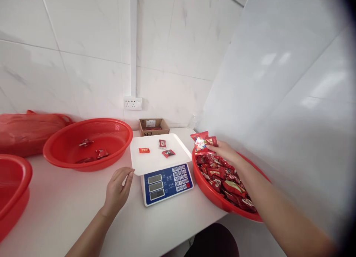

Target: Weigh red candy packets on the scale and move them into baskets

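Note:
My right hand (224,152) holds red wrapped candies (200,143), one a larger packet with a white printed figure. It is above the near-left part of a red basin (207,195) heaped with similar candies (218,173). At the left corner of the scale's white tray (155,166), the thumb and forefinger of my left hand (119,186) come together at the edge. Three small pieces lie apart on that tray: an orange-red candy (144,150), a dark red candy (162,143) and a red-and-black candy (168,153). Below the tray is the scale's blue keypad panel (168,183).
A red basin (58,159) at left holds a few wrapped candies (101,153). Another red basin (23,175) is cut off at the left edge, near a red bag (30,131). A small cardboard box (164,130) stands behind the scale. A wall socket (133,103) is above.

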`<move>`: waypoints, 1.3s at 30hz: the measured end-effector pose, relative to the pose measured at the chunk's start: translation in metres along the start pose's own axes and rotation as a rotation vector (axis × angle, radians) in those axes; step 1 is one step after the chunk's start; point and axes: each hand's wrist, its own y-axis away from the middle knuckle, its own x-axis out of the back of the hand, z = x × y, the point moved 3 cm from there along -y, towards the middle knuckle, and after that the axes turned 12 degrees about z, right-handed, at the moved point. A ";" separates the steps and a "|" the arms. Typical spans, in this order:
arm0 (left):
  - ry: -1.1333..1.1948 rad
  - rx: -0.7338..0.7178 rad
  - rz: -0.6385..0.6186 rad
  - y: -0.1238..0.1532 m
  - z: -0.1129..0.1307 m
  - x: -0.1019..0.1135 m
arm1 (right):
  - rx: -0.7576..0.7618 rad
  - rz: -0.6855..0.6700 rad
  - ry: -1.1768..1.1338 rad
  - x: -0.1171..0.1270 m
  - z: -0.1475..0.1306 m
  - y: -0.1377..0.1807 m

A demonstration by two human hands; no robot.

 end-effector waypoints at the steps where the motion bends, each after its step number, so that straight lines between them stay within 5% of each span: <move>1: 0.000 0.002 -0.001 0.000 0.000 0.000 | -0.027 -0.043 -0.102 -0.013 -0.008 0.002; 8: -0.005 -0.007 0.006 0.000 0.001 0.001 | -0.067 -0.360 -0.254 -0.102 -0.071 0.023; 13: -0.005 0.006 0.016 0.000 -0.001 0.002 | -0.030 -0.292 -0.142 -0.125 -0.082 0.016; 29: 0.008 0.029 -0.001 0.000 -0.002 0.001 | 0.175 -0.147 0.000 -0.113 -0.077 0.014; 36: -0.009 0.084 -0.010 -0.002 -0.002 0.002 | 0.379 -0.110 0.333 -0.058 -0.045 0.074; 39: -0.004 0.104 -0.030 0.000 -0.001 0.000 | 0.355 -0.135 0.463 -0.038 -0.022 0.107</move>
